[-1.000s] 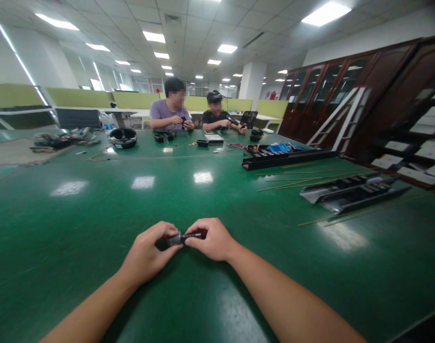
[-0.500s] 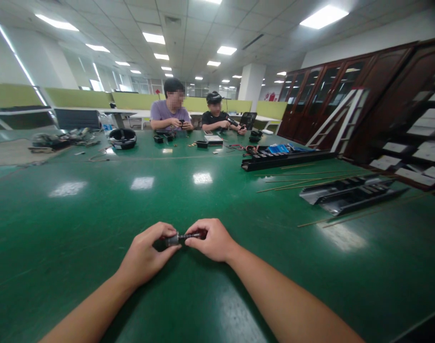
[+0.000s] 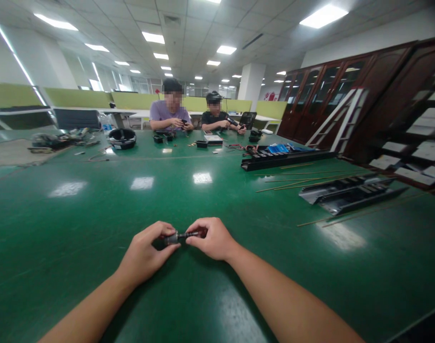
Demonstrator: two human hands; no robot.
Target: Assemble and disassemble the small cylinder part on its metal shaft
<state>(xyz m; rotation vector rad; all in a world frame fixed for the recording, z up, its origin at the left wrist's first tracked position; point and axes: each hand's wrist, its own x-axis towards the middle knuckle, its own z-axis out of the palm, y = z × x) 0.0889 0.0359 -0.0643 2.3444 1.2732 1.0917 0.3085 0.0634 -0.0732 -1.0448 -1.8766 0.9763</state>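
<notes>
Between thumb and fingers, my left hand (image 3: 144,252) grips a small grey metal cylinder with a thin shaft (image 3: 172,237), just above the green table. The shaft is dark and ridged and points right. At its far end, the fingertips of my right hand (image 3: 213,239) are pinched on the shaft. Whether cylinder and shaft are one part or two, I cannot tell. My right fingers hide the tip of the shaft.
Long black metal channels (image 3: 360,195) and thin rods (image 3: 285,186) lie on the green table (image 3: 96,214) at right. A black headset (image 3: 122,138) sits far left. Two people (image 3: 170,112) work across the table with small black parts. A stepladder (image 3: 346,119) stands behind, right.
Both my hands keep almost the same place and the same hold on the cylinder and shaft. Across the table, the person in purple has lowered their head towards their hands.
</notes>
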